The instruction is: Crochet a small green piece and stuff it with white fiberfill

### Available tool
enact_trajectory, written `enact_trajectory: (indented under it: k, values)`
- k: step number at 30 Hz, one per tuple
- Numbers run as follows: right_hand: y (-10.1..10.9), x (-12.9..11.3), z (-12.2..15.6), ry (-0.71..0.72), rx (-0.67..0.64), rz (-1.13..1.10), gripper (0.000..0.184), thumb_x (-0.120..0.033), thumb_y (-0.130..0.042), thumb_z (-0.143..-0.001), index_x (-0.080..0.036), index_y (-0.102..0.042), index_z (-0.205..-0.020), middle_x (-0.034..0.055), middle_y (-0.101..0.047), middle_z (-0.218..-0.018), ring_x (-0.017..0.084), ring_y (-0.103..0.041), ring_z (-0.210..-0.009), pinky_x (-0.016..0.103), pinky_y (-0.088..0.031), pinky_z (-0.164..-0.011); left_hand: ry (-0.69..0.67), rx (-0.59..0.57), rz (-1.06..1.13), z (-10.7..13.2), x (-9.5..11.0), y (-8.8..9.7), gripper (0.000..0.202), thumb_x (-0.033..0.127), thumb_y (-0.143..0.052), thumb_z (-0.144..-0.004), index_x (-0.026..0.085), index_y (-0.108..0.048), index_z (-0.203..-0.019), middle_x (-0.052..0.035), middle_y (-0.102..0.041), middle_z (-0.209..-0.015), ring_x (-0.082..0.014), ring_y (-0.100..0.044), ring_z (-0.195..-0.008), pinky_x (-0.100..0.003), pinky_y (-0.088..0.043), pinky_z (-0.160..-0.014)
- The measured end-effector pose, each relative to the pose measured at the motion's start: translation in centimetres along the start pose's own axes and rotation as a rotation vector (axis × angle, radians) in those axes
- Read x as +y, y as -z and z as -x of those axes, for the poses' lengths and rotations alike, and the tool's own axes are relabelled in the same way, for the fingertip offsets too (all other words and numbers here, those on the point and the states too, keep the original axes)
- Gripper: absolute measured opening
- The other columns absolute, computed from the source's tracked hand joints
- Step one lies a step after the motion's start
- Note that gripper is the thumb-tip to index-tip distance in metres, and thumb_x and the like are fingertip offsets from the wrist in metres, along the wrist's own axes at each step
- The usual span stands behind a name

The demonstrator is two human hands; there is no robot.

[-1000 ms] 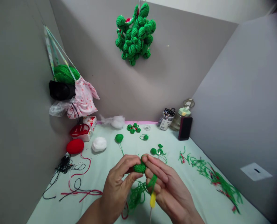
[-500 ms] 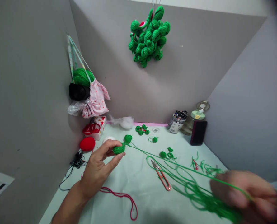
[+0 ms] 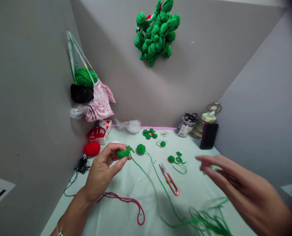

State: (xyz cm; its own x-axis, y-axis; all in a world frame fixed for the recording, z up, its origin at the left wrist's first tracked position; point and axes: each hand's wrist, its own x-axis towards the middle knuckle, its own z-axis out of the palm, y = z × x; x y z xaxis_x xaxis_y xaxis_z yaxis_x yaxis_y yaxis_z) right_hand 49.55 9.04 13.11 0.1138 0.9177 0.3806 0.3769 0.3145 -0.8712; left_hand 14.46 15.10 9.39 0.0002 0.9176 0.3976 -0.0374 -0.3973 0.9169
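My left hand (image 3: 102,171) pinches a small green crocheted piece (image 3: 123,153) between thumb and fingers, above the pale green table (image 3: 146,203). A green yarn strand (image 3: 158,193) trails from the piece down to a loose tangle of green yarn (image 3: 205,223) at the front right. My right hand (image 3: 239,186) hovers over the right side with its fingers stretched out; it is blurred and I see nothing in it. Red-handled snips (image 3: 170,180) lie between the hands. A green crocheted ball (image 3: 141,148) sits just beyond the held piece.
A bunch of green crocheted pieces (image 3: 157,31) hangs on the back wall. A pink bag with green yarn (image 3: 92,95) hangs at left. A red ball (image 3: 92,148), red strand (image 3: 126,203), black thread (image 3: 80,165), jars (image 3: 186,124) and a dark phone (image 3: 208,136) stand around the table.
My right hand has come back inward from the far right and spread its fingers; the taut green strand has gone slack onto the table. My left hand has kept its hold on the green piece.
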Motion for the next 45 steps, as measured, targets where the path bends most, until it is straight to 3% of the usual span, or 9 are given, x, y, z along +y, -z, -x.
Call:
enact_trajectory:
  k: [4,9,13,19,25,31,35,40,45]
  values:
    - [-6.2,-2.4,-2.0,-0.018,-0.195,-0.046,0.022,-0.042,-0.076,-0.092,-0.025,-0.082,-0.104,0.0054,-0.077,-0.088,0.013,-0.057,-0.059,0.025,-0.043,-0.051,0.020,-0.074,0.018,0.8,0.1,-1.3,0.017,0.018,-0.079,-0.091,0.028,-0.075,-0.104,0.0000,-0.079,-0.112,-0.0148,-0.076,-0.102,-0.021,-0.060,-0.091]
    - [-11.4,-2.8,-1.1,-0.251,-0.458,-0.285,0.033,-0.040,-0.077,-0.091,-0.024,-0.072,-0.119,0.0049,-0.078,-0.101,0.010,-0.053,-0.060,0.023,-0.042,-0.054,-0.051,-0.216,-0.034,1.4,0.2,-2.8,0.019,0.018,-0.070,-0.099,0.031,-0.075,-0.111,-0.0004,-0.078,-0.119,-0.0175,-0.071,-0.117,-0.027,-0.055,-0.105]
    - [-11.5,-2.7,-0.4,-0.266,-0.550,-0.327,0.028,-0.043,-0.060,-0.102,-0.019,-0.071,-0.093,-0.0076,-0.050,-0.053,0.009,-0.043,-0.051,0.022,-0.034,-0.053,-0.118,-0.216,-0.097,1.3,-0.2,-2.8,0.024,0.015,-0.068,-0.100,0.032,-0.074,-0.115,0.0000,-0.077,-0.123,-0.0179,-0.069,-0.121,-0.030,-0.051,-0.110]
    - [-9.9,-4.1,0.5,-0.137,-0.771,-0.242,0.030,-0.039,-0.056,-0.106,-0.020,-0.071,-0.089,-0.0072,-0.048,-0.058,0.008,-0.041,-0.051,0.022,-0.035,-0.053,-0.154,-0.190,-0.096,1.1,-0.3,-2.4,0.023,0.012,-0.068,-0.100,0.031,-0.072,-0.113,0.0002,-0.077,-0.122,-0.0175,-0.069,-0.120,-0.029,-0.051,-0.109]
    - [-9.0,-4.9,0.1,0.109,-1.010,-0.118,0.022,-0.027,-0.058,-0.105,-0.020,-0.076,-0.097,0.0020,-0.067,-0.086,0.013,-0.060,-0.077,0.025,-0.046,-0.073,-0.149,-0.189,-0.089,1.1,-0.2,-2.5,0.025,0.011,-0.068,-0.099,0.031,-0.072,-0.114,0.0009,-0.077,-0.125,-0.0162,-0.068,-0.122,-0.028,-0.049,-0.110]
    - [-7.3,-3.1,-1.9,-0.061,-0.460,-0.224,0.037,-0.044,-0.046,-0.110,-0.029,-0.079,-0.104,0.0031,-0.066,-0.094,0.016,-0.060,-0.083,0.028,-0.048,-0.073,-0.025,-0.156,0.048,1.1,0.1,-2.7,0.017,0.018,-0.072,-0.099,0.031,-0.072,-0.109,0.0017,-0.078,-0.122,-0.0155,-0.070,-0.120,-0.025,-0.052,-0.103]
    - [-6.5,-2.0,-2.7,-0.007,-0.309,-0.234,0.053,-0.056,-0.040,-0.110,-0.029,-0.084,-0.098,0.0052,-0.069,-0.093,0.018,-0.063,-0.090,0.029,-0.051,-0.079,0.064,-0.157,0.146,1.0,-0.1,-2.9,0.010,0.023,-0.073,-0.098,0.029,-0.070,-0.106,-0.0016,-0.078,-0.124,-0.0171,-0.072,-0.114,-0.027,-0.055,-0.099]
    - [-7.0,-1.9,-2.4,-0.113,-0.265,-0.428,0.059,-0.066,-0.045,-0.105,-0.024,-0.083,-0.090,0.0020,-0.069,-0.064,0.010,-0.053,-0.046,0.023,-0.039,-0.043,0.122,-0.165,0.194,1.2,-0.1,-3.6,0.009,0.023,-0.075,-0.097,0.027,-0.071,-0.104,-0.0035,-0.077,-0.125,-0.0160,-0.072,-0.105,-0.027,-0.056,-0.096]
    - [-7.7,-2.2,-2.9,-0.093,-0.160,-0.711,0.033,-0.055,-0.074,-0.093,-0.024,-0.083,-0.086,0.0030,-0.079,-0.085,0.009,-0.067,-0.062,0.019,-0.055,-0.059,0.137,-0.200,0.256,1.5,0.5,-4.2,0.008,0.021,-0.072,-0.099,0.028,-0.073,-0.104,-0.0005,-0.076,-0.123,-0.0125,-0.072,-0.095,-0.023,-0.059,-0.090]
